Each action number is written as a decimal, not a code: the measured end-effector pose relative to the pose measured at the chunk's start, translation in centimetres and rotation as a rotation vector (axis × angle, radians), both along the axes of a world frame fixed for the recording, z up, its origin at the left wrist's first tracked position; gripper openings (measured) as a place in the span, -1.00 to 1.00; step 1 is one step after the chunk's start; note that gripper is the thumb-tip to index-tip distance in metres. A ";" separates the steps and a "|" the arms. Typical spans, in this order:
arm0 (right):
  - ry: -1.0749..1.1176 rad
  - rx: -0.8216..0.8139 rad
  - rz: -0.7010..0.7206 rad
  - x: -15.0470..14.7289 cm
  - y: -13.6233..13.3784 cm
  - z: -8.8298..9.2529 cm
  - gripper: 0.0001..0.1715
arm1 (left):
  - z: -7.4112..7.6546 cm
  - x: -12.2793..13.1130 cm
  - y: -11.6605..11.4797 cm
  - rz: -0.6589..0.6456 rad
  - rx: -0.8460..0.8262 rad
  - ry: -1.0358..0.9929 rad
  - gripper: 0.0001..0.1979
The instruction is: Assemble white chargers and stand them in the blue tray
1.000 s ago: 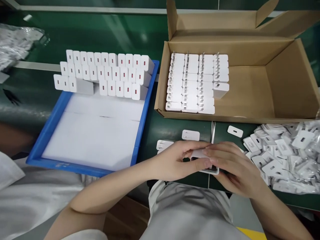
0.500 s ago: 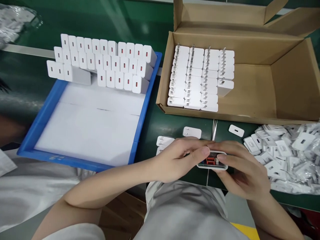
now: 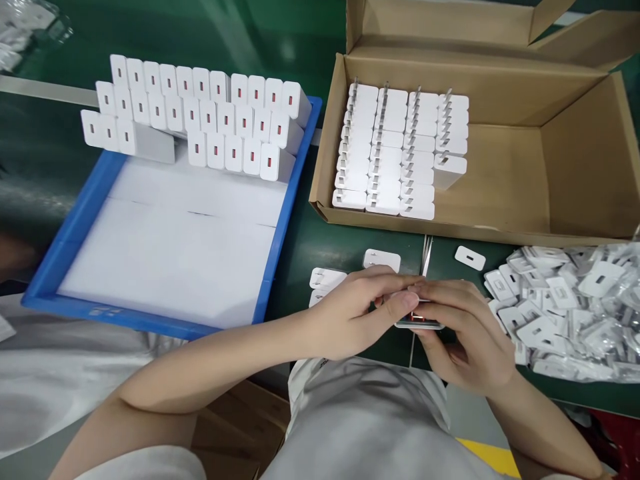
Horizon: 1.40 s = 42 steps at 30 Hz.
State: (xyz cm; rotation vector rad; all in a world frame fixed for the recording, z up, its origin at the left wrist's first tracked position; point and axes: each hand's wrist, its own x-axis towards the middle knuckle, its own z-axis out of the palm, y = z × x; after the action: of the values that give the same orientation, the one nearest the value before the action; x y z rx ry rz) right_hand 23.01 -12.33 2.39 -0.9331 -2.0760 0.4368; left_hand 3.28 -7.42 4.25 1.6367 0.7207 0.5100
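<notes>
Both my hands meet at the near edge of the green table, gripping one white charger (image 3: 419, 323) with a red port facing me. My left hand (image 3: 360, 313) pinches it from the left, fingers curled over its top. My right hand (image 3: 463, 330) wraps it from the right and below. Most of the charger is hidden by my fingers. Small white flat covers (image 3: 383, 259) lie on the table just beyond my hands.
A blue tray (image 3: 80, 233) at left holds rows of white chargers (image 3: 200, 120) along its far end. A cardboard box (image 3: 500, 180) at right holds rows of packed chargers (image 3: 395, 150). A heap of bagged white covers (image 3: 570, 307) lies at right.
My hands have turned the charger so less of its red port face shows, and my fingers closed further over it. The view shifted slightly.
</notes>
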 end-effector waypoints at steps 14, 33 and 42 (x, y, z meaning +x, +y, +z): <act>-0.036 -0.029 -0.020 0.3 0.0 -0.3 -0.54 | -0.1 0.0 0.1 -0.012 -0.069 0.001 -0.59; -0.692 -0.303 -0.494 8.2 3.2 -3.1 -0.73 | 0.0 -0.4 -0.1 0.078 -0.249 0.026 -0.50; -0.289 -0.232 -0.542 6.2 2.4 -0.3 -0.69 | 0.1 -0.3 -0.2 0.104 -0.349 -0.058 -0.51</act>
State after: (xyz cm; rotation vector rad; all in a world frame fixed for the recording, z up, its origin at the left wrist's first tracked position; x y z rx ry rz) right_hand 29.26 -9.93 2.11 -1.7216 -1.9326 0.2645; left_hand 3.00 -7.58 4.30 1.2598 0.8059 0.4741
